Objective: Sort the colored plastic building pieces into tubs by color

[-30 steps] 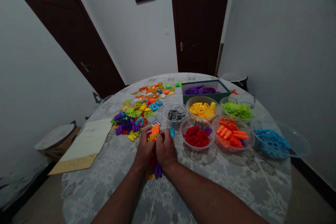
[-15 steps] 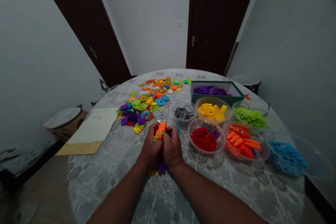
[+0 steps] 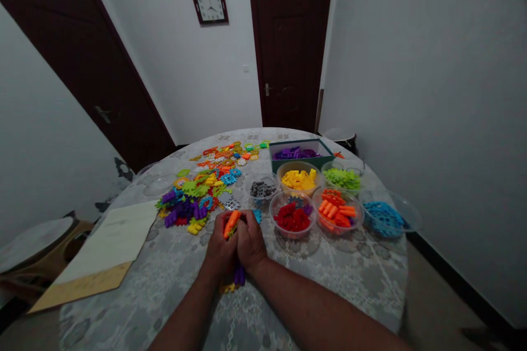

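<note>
My left hand [image 3: 219, 245] and my right hand [image 3: 252, 244] are closed together near the table's middle. Between them sits an orange plastic building piece [image 3: 231, 224], its ribbed top poking out above the fingers. A yellow-green edge shows against its right side; the rest is hidden by my fingers. Below the hands a purple piece [image 3: 239, 275] and a yellow piece [image 3: 226, 288] peek out; whether they join the held piece I cannot tell. Just beyond the right hand lies a blue piece [image 3: 257, 215].
A mixed pile of coloured pieces [image 3: 193, 189] spreads to the left and back. To the right stand clear bowls of red [image 3: 292, 218], orange [image 3: 337, 211], yellow, green, grey and blue pieces. Behind them is a green box [image 3: 329, 157] with purple pieces. Paper sheets [image 3: 111, 238] overhang the left edge.
The camera view has tilted up and turned right, so everything sits further left. Both hands stay closed together; the orange piece has turned and shows a narrower side.
</note>
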{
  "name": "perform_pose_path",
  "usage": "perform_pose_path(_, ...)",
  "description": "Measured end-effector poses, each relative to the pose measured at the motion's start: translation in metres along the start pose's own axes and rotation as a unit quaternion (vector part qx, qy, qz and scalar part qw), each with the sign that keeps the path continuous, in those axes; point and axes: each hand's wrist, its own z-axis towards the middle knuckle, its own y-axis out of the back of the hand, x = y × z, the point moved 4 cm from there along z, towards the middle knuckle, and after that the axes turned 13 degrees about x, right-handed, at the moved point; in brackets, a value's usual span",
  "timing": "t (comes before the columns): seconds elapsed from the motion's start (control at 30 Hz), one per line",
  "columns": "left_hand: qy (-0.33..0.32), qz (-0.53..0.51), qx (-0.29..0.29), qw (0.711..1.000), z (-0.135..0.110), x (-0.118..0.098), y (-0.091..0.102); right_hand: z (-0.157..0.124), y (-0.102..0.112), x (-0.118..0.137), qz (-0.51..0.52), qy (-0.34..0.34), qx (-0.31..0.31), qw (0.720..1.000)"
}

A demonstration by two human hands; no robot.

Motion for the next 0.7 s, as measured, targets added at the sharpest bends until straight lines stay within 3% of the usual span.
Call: perform_pose_path(0.7,-0.052,-0.013,-0.037,0.998,-0.012,-0.001,0.006,0.000,0.001,-0.009,0.074,0.044,0.026,0.996)
